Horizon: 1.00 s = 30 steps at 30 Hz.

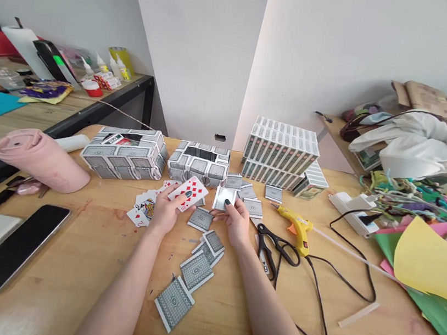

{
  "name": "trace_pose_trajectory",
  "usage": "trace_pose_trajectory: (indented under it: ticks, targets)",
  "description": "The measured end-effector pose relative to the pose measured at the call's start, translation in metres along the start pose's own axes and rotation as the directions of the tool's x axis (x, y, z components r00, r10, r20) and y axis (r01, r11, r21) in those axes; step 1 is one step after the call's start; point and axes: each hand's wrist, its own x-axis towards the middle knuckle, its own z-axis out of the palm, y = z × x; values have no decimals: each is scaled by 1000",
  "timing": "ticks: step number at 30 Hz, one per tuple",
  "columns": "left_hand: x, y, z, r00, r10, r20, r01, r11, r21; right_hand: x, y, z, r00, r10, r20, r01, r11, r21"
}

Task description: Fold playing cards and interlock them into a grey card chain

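Observation:
My left hand (168, 209) pinches a playing card (190, 191) with red diamonds, its face turned up. In my right hand (236, 222) is a folded playing card (225, 196), gripped between thumb and fingers. Under and beside my left hand lies a fan of face-up cards (143, 207). Between my forearms, several folded cards (196, 269) with grey patterned backs run toward me in a loose row. More grey-backed cards (251, 207) lie beyond my right hand. Black-handled scissors (274, 247) and a yellow glue gun (298, 228) rest just right of that hand.
Two boxes covered in folded cards (126, 152) (199, 164) stand at the back. Stacked card packs (279, 150) rise behind. A phone (14, 249) and a rolled pink cloth (41, 158) lie left. The glue gun's black cable (323, 314) loops toward a power strip (354, 213); coloured sheets (435, 258) lie right.

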Motion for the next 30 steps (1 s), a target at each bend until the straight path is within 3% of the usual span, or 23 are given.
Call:
trace_pose_trajectory:
  ticks: [4, 6, 14, 25, 30]
  targets:
    - [-4, -3, 7, 974, -134, 180, 112, 985, 128, 1, 3, 2, 1000, 17, 11, -17, 1000, -2]
    - [-3, -4, 8, 965, -157, 211, 121, 977, 174, 1, 3, 2, 1000, 19, 14, -19, 1000, -15]
    - [3, -1, 3, 986, -91, 139, 68, 985, 162, 1, 3, 0, 1000, 13, -6, -13, 999, -37]
    - [1, -2, 7, 972, -124, 198, 72, 965, 251, -3, 1, 8, 999, -34, -32, 28, 984, -175]
    - [-1, -4, 10, 969, -138, 205, 77, 957, 281, -3, 2, 9, 997, -53, -58, 43, 988, -151]
